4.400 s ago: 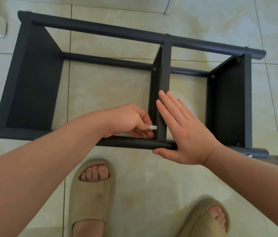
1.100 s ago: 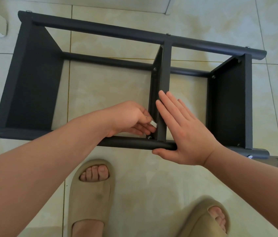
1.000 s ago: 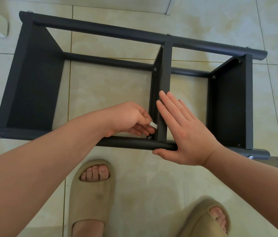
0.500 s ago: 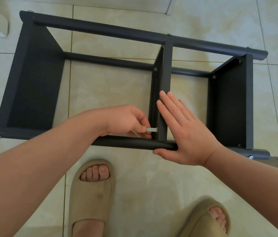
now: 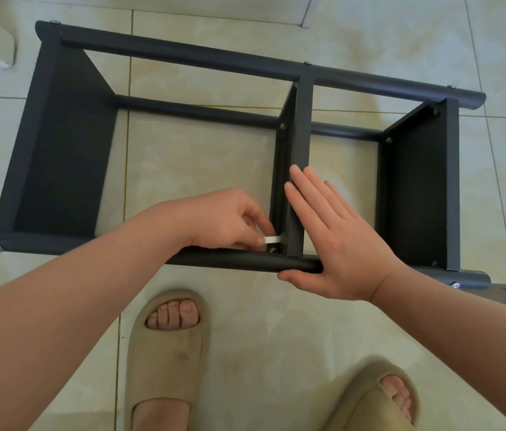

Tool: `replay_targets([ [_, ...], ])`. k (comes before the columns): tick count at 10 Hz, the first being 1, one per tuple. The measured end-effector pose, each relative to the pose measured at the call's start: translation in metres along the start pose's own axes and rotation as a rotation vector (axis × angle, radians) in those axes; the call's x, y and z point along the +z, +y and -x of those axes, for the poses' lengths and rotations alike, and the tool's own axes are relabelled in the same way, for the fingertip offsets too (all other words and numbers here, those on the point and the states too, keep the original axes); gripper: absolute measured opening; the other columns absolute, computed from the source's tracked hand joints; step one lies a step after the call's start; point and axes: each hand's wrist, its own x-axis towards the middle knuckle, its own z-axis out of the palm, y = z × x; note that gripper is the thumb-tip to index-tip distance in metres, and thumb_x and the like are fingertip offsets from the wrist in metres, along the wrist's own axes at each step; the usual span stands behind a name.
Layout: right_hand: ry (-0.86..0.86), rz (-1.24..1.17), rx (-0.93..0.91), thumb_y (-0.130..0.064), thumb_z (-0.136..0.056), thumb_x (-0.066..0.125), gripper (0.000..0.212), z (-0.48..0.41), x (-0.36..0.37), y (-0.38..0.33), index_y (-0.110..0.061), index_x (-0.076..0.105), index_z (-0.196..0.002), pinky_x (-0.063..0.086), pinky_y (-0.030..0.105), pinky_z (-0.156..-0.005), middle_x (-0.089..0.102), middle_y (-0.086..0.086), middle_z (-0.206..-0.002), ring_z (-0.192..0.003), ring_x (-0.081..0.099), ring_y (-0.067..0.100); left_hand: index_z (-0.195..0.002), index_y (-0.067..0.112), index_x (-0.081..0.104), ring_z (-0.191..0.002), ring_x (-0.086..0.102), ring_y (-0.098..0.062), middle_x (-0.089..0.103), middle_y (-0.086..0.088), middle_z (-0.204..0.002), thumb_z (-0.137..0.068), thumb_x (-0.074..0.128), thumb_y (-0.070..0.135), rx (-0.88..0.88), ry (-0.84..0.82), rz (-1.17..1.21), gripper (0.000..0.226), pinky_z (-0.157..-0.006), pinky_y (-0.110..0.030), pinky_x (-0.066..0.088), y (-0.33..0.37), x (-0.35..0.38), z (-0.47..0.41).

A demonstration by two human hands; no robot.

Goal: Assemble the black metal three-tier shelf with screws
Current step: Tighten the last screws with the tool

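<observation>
Left hand point(image 5: 230, 219) has rolled at the wrist since a second ago. The small white tool point(image 5: 271, 239) went from tilted to level, long axis now 9-to-3, free end at 3 o'clock against the middle panel point(image 5: 301, 119). Right hand point(image 5: 335, 244) unchanged.

Black shelf point(image 5: 65, 150) lies on its side on the tiled floor point(image 5: 276, 321), poles running 9-to-3. Left thumb and forefinger pinch the tool, other fingers curled. Right fingers are straight and pressed together, flat on the panel edge, with the thumb against the near pole point(image 5: 239, 263).

The screw point(image 5: 272, 250) sits at the panel/near-pole joint, just at 6 o'clock of the tool end; contact cannot be told. Left hand is nearer it. Likely tightening this joint, so the next turn needs the tool seated on the screw.
</observation>
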Motion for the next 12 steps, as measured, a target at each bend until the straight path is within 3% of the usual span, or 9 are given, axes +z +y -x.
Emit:
replay_targets([
  [1,0.005,-0.004,-0.003,-0.076,-0.089,0.045,0.108,0.000,0.000,0.000,-0.002,0.013,-0.161,0.013,0.050,-0.127,-0.001,0.014,-0.170,-0.158,-0.004,0.028,-0.090,0.031,0.068,-0.084,0.068,-0.009,0.072,0.010,-0.084,-0.090,0.069,0.013,0.040,0.096,-0.025,0.018,-0.082,-0.022,0.050,0.004,0.001,-0.002],
  [2,0.004,-0.003,-0.003,-0.077,-0.089,0.045,0.108,0.000,-0.001,0.000,-0.002,0.013,-0.161,0.014,0.050,-0.127,-0.002,0.014,-0.170,-0.158,-0.004,0.028,-0.083,0.031,0.069,-0.085,0.064,-0.007,0.069,0.010,-0.085,-0.090,0.068,0.011,0.069,0.184,0.070,0.021,-0.080,-0.025,0.051,0.006,0.003,-0.005],
  [4,-0.003,0.007,0.003,-0.078,-0.088,0.045,0.109,-0.001,0.000,0.001,-0.003,0.013,-0.161,0.011,0.048,-0.128,-0.002,0.012,-0.171,-0.158,-0.006,0.027,-0.087,0.014,0.067,-0.088,0.072,-0.018,0.073,-0.004,-0.086,-0.094,0.066,0.013,-0.071,0.115,0.514,0.007,-0.076,-0.030,0.055,0.008,0.012,-0.009],
  [7,0.018,-0.011,-0.002,-0.077,-0.089,0.045,0.109,0.000,0.000,0.000,-0.002,0.015,-0.161,0.016,0.050,-0.127,0.000,0.014,-0.170,-0.158,-0.004,0.028,-0.078,0.019,0.066,-0.079,0.067,-0.017,0.066,0.002,-0.073,-0.095,0.066,0.025,-0.083,0.231,0.534,0.018,-0.080,-0.033,0.055,0.013,0.016,-0.013],
  [8,0.019,-0.009,-0.005,-0.077,-0.089,0.045,0.108,0.000,0.000,0.000,-0.002,0.015,-0.161,0.017,0.051,-0.127,0.000,0.014,-0.170,-0.158,-0.003,0.028,-0.078,0.018,0.066,-0.068,0.062,-0.014,0.064,0.003,-0.066,-0.094,0.067,0.023,-0.082,0.221,0.540,0.017,-0.073,-0.031,0.053,0.011,0.016,-0.012],
  [11,0.027,-0.016,-0.007,-0.076,-0.089,0.047,0.108,0.000,0.001,0.001,-0.001,0.015,-0.161,0.017,0.051,-0.126,0.001,0.014,-0.170,-0.158,-0.002,0.028,-0.096,0.010,0.069,-0.076,0.073,-0.017,0.075,-0.006,-0.079,-0.096,0.064,0.018,-0.092,0.123,0.660,0.009,-0.071,-0.029,0.056,0.012,0.012,-0.008],
  [12,0.032,-0.024,-0.008,-0.076,-0.089,0.047,0.108,0.000,0.001,0.001,-0.001,0.016,-0.160,0.018,0.051,-0.126,0.002,0.014,-0.170,-0.158,-0.002,0.029,-0.091,0.008,0.071,-0.076,0.072,-0.018,0.074,-0.008,-0.079,-0.095,0.064,0.019,-0.095,0.112,0.694,0.014,-0.070,-0.029,0.055,0.013,0.012,-0.008],
])
